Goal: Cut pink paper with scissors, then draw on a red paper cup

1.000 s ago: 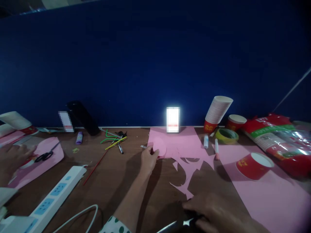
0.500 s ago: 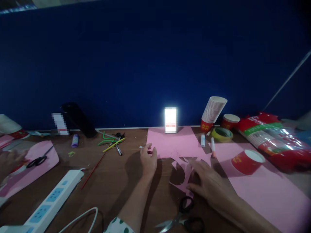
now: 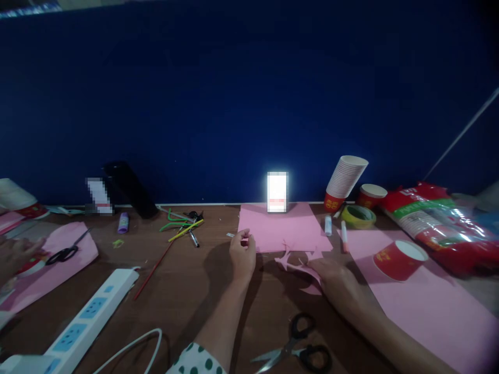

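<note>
My right hand (image 3: 337, 278) is closed on a pink paper scrap (image 3: 298, 267) with curved, ragged cut edges, held at the front edge of a pink paper sheet (image 3: 286, 231). Beside that sheet's left edge is my left hand (image 3: 242, 254), its fingers loosely curled with a small gap to the thumb and nothing visible in it. Nearer to me, a pair of scissors (image 3: 292, 348) lies with blades parted and black handles to the right. A lit phone (image 3: 277, 192), its screen blurred out, stands at the back of the sheet.
To the right are a red paper cup (image 3: 399, 259) on a larger pink sheet (image 3: 421, 311), stacked cups (image 3: 346, 182), tape (image 3: 358, 216) and a red plastic package (image 3: 436, 223). On the left lie a power strip (image 3: 89, 317), pipe cleaners (image 3: 183, 228) and another person's hand (image 3: 23, 254).
My right hand has taken hold of the cut paper scrap and lifted it off the table, bunching it. My left hand's fingers have drawn closer together. The scissors are still lying there.
</note>
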{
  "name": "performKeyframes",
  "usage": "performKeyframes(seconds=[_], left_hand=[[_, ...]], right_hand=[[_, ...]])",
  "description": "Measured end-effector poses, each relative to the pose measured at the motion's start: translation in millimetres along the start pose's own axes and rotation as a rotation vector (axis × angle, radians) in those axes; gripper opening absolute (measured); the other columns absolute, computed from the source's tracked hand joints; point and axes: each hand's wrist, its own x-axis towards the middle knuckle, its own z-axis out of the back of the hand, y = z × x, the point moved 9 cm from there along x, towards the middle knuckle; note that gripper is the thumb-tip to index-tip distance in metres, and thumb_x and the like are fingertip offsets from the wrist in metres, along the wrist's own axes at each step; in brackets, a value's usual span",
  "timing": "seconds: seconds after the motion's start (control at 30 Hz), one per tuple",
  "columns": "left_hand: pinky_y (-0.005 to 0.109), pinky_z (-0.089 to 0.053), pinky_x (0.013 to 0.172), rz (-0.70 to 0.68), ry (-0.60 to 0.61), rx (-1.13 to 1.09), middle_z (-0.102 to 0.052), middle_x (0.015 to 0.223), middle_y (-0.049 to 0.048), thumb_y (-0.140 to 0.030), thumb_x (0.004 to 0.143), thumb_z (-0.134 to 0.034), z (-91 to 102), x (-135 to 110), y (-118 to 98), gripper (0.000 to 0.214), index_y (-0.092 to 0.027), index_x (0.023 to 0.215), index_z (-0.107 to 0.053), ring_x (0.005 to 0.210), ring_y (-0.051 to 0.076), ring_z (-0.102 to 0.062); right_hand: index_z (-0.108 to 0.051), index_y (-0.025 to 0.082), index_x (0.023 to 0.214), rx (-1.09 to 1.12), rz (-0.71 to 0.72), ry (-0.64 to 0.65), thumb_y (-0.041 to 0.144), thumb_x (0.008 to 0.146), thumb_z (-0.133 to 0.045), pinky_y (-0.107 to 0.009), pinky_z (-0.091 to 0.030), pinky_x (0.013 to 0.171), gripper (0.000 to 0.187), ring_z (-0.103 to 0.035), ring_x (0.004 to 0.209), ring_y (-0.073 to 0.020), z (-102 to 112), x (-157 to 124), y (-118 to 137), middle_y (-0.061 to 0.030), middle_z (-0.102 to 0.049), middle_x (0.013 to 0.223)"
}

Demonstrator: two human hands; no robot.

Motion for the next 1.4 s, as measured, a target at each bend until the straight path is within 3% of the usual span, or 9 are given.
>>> performKeyframes(seconds=[0.2,0.4,0.53,0.67,0.8,0.93,1.17,1.27,1.4], left_hand=[[0.028,-0.05,0.064,-0.001,-0.021,0.008,-0.067,0.088,0.0092,-0.03,0.077,-0.054,3.0,-1,-5,0.027,-0.014,0.095,-0.066,0.072,0.016,-0.06],[0.027,-0.05,0.062,0.003,-0.013,0.005,-0.067,0.087,0.0096,-0.03,0.076,-0.053,2.3,0,-4,0.028,-0.013,0.095,-0.066,0.07,0.016,-0.06],[0.027,-0.05,0.063,0.001,-0.006,0.001,-0.067,0.086,0.0094,-0.03,0.076,-0.053,2.4,0,-5,0.029,-0.012,0.095,-0.066,0.07,0.016,-0.06],[0.027,-0.05,0.063,-0.004,-0.018,-0.002,-0.067,0.085,0.0087,-0.03,0.076,-0.054,3.3,-1,-6,0.027,-0.014,0.094,-0.066,0.07,0.016,-0.06],[0.028,-0.05,0.066,-0.015,-0.016,-0.003,-0.067,0.084,0.008,-0.03,0.076,-0.054,3.4,-1,-6,0.027,-0.014,0.094,-0.066,0.07,0.016,-0.061],[0.028,-0.05,0.067,-0.025,-0.004,-0.004,-0.068,0.084,0.0071,-0.03,0.076,-0.054,3.4,0,-5,0.026,-0.015,0.094,-0.066,0.071,0.016,-0.061],[0.028,-0.05,0.066,-0.019,-0.007,-0.004,-0.068,0.082,0.0075,-0.03,0.076,-0.054,2.7,-1,-5,0.027,-0.014,0.094,-0.066,0.069,0.016,-0.061],[0.027,-0.049,0.064,-0.016,-0.006,-0.005,-0.068,0.083,0.0078,-0.031,0.077,-0.054,2.2,0,-4,0.027,-0.014,0.094,-0.067,0.069,0.016,-0.06],[0.027,-0.049,0.065,-0.014,-0.009,-0.005,-0.068,0.081,0.0073,-0.03,0.076,-0.054,2.4,0,-3,0.027,-0.014,0.093,-0.067,0.07,0.016,-0.061]], right_hand=[[-0.072,0.023,0.098,0.044,0.123,0.071,0.015,0.082,-0.053,-0.031,-0.049,0.076,0.026,-0.065,0.085,-0.0232,0,22,-2,-0.0054,-0.072,0.089],[-0.048,0.019,0.133,-0.061,0.068,0.067,0.002,0.081,-0.045,-0.031,-0.045,0.078,0.055,-0.064,0.095,-0.0221,-23,59,-2,-0.0146,-0.055,0.126],[-0.048,0.018,0.13,-0.132,0.051,0.064,0.02,0.085,-0.052,-0.032,-0.045,0.072,0.045,-0.063,0.09,-0.0241,-36,66,11,-0.0153,-0.049,0.13],[-0.048,0.018,0.126,-0.174,0.041,0.02,0.048,0.086,-0.054,-0.032,-0.043,0.074,0.051,-0.057,0.099,-0.0275,-37,60,19,-0.0145,-0.05,0.126],[-0.061,0.019,0.104,-0.185,0.036,0.005,0.035,0.096,-0.042,-0.027,-0.04,0.067,0.026,-0.059,0.091,-0.0217,-39,53,18,-0.0104,-0.059,0.108],[-0.064,0.016,0.095,-0.169,0.044,0.021,0.028,0.098,-0.039,-0.025,-0.038,0.064,0.029,-0.061,0.085,-0.0192,-45,50,17,-0.0102,-0.062,0.096],[-0.059,0.015,0.11,-0.096,-0.067,0.078,0.029,0.094,-0.053,-0.034,-0.052,0.075,0.022,-0.063,0.086,-0.0166,-46,61,-1,-0.0059,-0.064,0.104],[-0.057,0.017,0.116,-0.081,-0.135,0.09,0.031,0.092,-0.056,-0.038,-0.054,0.079,0.028,-0.062,0.094,-0.0186,-43,74,-10,-0.0071,-0.06,0.115],[-0.057,0.016,0.115,-0.065,-0.188,0.085,0.033,0.093,-0.054,-0.038,-0.054,0.078,0.028,-0.063,0.091,-0.018,-39,86,-13,-0.0066,-0.062,0.11]])
